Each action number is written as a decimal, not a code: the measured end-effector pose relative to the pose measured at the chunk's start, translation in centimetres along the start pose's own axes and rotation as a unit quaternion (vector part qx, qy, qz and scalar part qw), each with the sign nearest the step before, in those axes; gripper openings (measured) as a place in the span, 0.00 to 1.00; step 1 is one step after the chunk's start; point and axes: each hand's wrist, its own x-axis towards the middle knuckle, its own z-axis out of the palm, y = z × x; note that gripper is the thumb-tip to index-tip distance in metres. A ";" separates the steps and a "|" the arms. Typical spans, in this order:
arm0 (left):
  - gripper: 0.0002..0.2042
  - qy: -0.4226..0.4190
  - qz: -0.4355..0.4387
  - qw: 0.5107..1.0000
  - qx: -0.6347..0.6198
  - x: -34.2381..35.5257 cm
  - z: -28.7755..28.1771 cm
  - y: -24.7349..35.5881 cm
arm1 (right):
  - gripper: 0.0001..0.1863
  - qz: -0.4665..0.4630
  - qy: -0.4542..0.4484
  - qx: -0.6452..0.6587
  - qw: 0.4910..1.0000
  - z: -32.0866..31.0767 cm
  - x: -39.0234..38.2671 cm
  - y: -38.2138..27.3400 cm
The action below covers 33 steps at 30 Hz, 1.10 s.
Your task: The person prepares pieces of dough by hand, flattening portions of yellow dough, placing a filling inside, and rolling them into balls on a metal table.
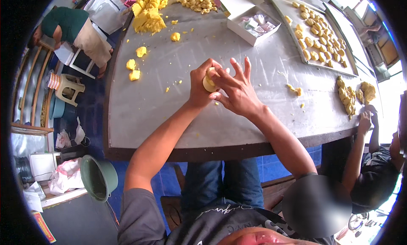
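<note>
Over the middle of the steel-topped table, my left hand [199, 82] curls around a pale yellow piece of dough [208, 82]. My right hand [239, 90] meets it from the other side, thumb and forefinger at the dough's edge, the other fingers stretched up and apart. Part of the dough is hidden behind the fingers. Left of my hands lie small yellow lumps [134, 75] on the tabletop. A little dough scrap [294, 90] rests to the right.
A heap of yellow filling [148, 16] and many small pieces [199, 2] sit at the far left. A white box [254, 27] holds wrapped items. Shaped pieces fill a tray [352, 69] at far right, near larger dough [347, 96]. One person sits right; another bends at left.
</note>
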 end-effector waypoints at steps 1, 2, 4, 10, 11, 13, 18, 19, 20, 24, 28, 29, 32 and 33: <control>0.10 -0.003 -0.005 1.000 0.010 0.0 -0.2 -0.1 | 0.28 0.000 0.000 0.000 1.000 -0.1 0.0 0.0; 0.10 -0.007 -0.010 1.000 0.019 0.0 -0.3 -0.2 | 0.27 -0.019 -0.002 0.000 1.000 -0.2 -0.1 0.0; 0.10 -0.010 -0.002 1.000 -0.002 0.1 -0.1 -0.4 | 0.27 -0.038 -0.003 0.000 0.999 -0.3 -0.2 0.2; 0.11 -0.010 0.030 1.000 -0.001 0.2 0.1 -0.1 | 0.29 0.054 0.024 0.035 0.998 0.1 0.2 0.0; 0.11 -0.015 0.028 0.999 -0.018 0.1 -0.1 -0.2 | 0.31 0.031 -0.014 0.009 0.999 0.2 0.2 0.0; 0.12 -0.003 -0.002 0.999 -0.048 0.2 0.0 -0.4 | 0.32 0.015 -0.033 -0.006 0.999 0.0 0.0 -0.2; 0.11 -0.009 -0.002 1.000 0.007 0.3 0.1 -0.1 | 0.32 -0.039 -0.068 0.045 0.996 -0.7 -0.1 0.1; 0.11 -0.010 -0.005 1.000 -0.004 0.2 0.0 -0.1 | 0.32 -0.040 -0.068 0.045 0.996 -0.8 -0.1 -0.1; 0.11 -0.010 -0.005 1.000 -0.004 0.2 0.0 -0.1 | 0.32 -0.012 -0.032 0.072 0.997 -0.8 0.0 -0.3; 0.11 0.000 0.016 0.999 -0.029 0.2 0.0 -0.3 | 0.32 0.040 -0.010 0.031 0.999 -0.1 0.1 -0.3; 0.11 0.012 -0.032 0.999 0.000 0.2 0.0 -0.5 | 0.33 -0.010 -0.066 0.055 0.996 -0.4 -0.2 -0.3; 0.10 0.014 -0.029 0.999 -0.014 0.2 0.0 -0.7 | 0.33 -0.028 -0.078 0.054 0.995 -0.6 -0.2 0.0; 0.10 0.018 -0.009 0.999 -0.030 0.2 0.1 -0.7 | 0.32 0.051 0.014 0.097 0.994 -0.5 0.2 -0.2; 0.10 0.021 0.009 0.999 -0.032 0.2 0.2 -0.7 | 0.32 0.065 0.044 0.065 0.995 0.6 -0.1 0.2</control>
